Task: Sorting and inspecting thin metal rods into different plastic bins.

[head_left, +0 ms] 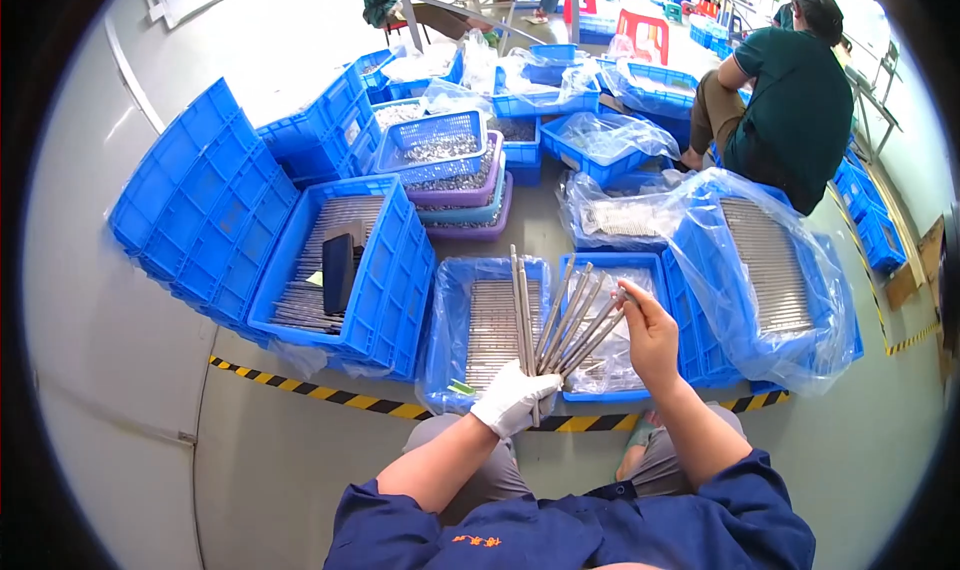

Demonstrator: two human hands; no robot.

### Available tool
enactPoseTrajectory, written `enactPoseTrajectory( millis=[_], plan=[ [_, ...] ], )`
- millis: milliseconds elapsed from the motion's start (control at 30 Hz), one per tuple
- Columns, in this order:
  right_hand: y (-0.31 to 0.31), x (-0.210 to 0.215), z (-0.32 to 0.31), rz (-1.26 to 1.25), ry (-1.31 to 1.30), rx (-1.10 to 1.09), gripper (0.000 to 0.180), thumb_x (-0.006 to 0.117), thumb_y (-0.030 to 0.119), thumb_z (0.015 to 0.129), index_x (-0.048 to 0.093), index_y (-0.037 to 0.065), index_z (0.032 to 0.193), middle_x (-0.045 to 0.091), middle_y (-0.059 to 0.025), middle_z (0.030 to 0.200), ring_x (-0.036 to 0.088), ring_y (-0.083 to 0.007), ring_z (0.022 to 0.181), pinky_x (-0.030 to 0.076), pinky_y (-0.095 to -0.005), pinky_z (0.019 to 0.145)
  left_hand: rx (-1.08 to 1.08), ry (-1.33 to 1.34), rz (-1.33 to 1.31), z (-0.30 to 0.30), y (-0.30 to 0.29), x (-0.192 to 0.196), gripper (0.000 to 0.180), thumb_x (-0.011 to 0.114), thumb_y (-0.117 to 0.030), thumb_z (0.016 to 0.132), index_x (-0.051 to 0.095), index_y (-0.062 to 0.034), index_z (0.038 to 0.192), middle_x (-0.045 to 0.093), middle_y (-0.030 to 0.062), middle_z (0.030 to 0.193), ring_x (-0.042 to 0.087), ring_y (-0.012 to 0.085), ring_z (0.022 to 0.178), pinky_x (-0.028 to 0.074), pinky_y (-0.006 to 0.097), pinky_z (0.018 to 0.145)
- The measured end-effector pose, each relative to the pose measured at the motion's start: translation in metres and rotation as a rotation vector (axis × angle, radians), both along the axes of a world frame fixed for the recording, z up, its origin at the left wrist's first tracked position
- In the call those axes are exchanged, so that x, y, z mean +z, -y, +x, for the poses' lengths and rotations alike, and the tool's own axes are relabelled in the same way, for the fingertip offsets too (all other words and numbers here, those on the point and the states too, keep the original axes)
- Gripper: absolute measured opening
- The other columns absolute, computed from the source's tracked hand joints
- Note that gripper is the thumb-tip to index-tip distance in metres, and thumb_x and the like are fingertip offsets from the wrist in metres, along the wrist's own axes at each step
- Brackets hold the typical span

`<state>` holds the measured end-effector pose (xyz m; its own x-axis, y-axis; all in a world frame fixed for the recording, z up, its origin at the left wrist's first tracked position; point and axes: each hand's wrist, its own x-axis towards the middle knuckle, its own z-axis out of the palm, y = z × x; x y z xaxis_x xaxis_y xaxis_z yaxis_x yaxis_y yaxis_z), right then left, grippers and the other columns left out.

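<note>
Hiding the lower stretch of several metal rods point(524, 315), the gloved left hand point(513, 400) is wrapped around them; the bare right hand point(648, 328) pinches upper ends, how many being unclear. Below the fanned bundle, more rods point(490, 320) lie in the left bin point(453, 310); clear plastic point(602, 372) partly veils the contents of the right bin point(605, 396).

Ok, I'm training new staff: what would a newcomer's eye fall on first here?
First, the metal rods near the centre, fanned out from the gloved left hand, with the bare right hand at the tip of one. Then the stacked blue crates on the left, and the black-and-yellow floor tape on their near side.
</note>
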<state>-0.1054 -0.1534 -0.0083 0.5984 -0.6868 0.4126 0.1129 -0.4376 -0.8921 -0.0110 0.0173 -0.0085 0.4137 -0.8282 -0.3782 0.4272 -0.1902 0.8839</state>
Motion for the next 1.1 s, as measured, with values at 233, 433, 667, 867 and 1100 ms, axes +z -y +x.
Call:
enactPoseTrajectory(
  millis=[233,433,667,867,1100],
  plan=[
    [-0.003,0.008,0.006,-0.054,-0.049,-0.054,0.022,0.050,0.004,0.084,0.055,-0.002,0.105,0.062,-0.0097,0.086,0.056,-0.0105,0.077,0.044,-0.0218,0.071,0.038,-0.017,0.033,0.004,0.002,0.005,0.012,0.057,-0.003,0.071,0.053,-0.0018,0.082,0.050,0.0013,0.060,0.045,0.0083,0.046,0.034,0.021,0.040],
    [-0.001,-0.004,0.005,0.076,-0.037,-0.018,0.023,0.048,0.006,0.085,0.054,-0.002,0.107,0.061,-0.0084,0.088,0.057,-0.0094,0.080,0.044,-0.0213,0.072,-0.010,-0.053,0.076,0.007,0.008,-0.002,0.011,0.057,-0.005,0.072,0.055,-0.0011,0.082,0.052,0.0023,0.062,0.046,0.0077,0.047,0.036,0.020,0.043],
    [0.026,0.015,-0.012,0.433,-0.200,0.505,0.037,0.052,0.004,0.082,0.046,-0.002,0.118,0.057,-0.0092,0.102,0.055,-0.0114,0.089,0.043,-0.0228,0.080,-0.061,0.060,0.076,0.021,-0.006,-0.001,0.013,0.056,-0.011,0.071,0.061,-0.0009,0.079,0.054,0.0008,0.061,0.047,0.0065,0.053,0.038,0.021,0.047],
    [0.071,0.029,-0.028,0.439,-0.117,0.512,0.033,0.064,0.004,0.069,0.057,0.001,0.102,0.061,-0.0107,0.093,0.058,-0.0168,0.088,0.046,-0.0275,0.079,-0.113,0.169,0.095,0.013,-0.003,0.009,0.014,0.057,-0.011,0.071,0.059,0.0018,0.074,0.048,0.0003,0.052,0.041,0.0060,0.043,0.032,0.019,0.041],
    [0.058,0.036,-0.027,0.527,-0.200,0.657,0.035,0.066,0.003,0.067,0.057,0.000,0.101,0.060,-0.0103,0.095,0.058,-0.0147,0.088,0.046,-0.0246,0.078,-0.116,0.180,0.113,0.012,0.000,0.008,0.012,0.058,-0.010,0.070,0.059,0.0010,0.074,0.049,0.0001,0.053,0.041,0.0060,0.044,0.033,0.020,0.043]
  ],
)
